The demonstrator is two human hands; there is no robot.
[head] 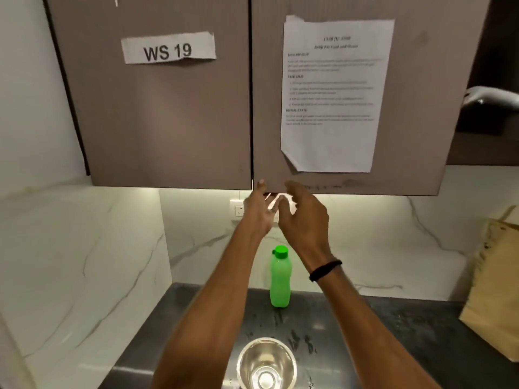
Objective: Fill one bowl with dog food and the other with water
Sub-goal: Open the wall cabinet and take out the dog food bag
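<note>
A shiny steel bowl (266,363) sits on the dark counter near the bottom edge, between my forearms. Behind it stands an upright green bottle (280,277) with its green cap on. Both my arms reach up to the bottom edge of the right cabinet door (331,181). My left hand (259,211) has its fingertips at the door's lower left corner, fingers spread. My right hand (304,214) hovers just beside it with loose, parted fingers, holding nothing. Only one bowl is in view.
Two closed brown wall cabinets hang overhead, the left door (157,130) labelled "WS 19", the right carrying a printed sheet (334,94). A brown paper bag (494,290) stands on the counter at the right. A marble wall (84,262) juts out on the left.
</note>
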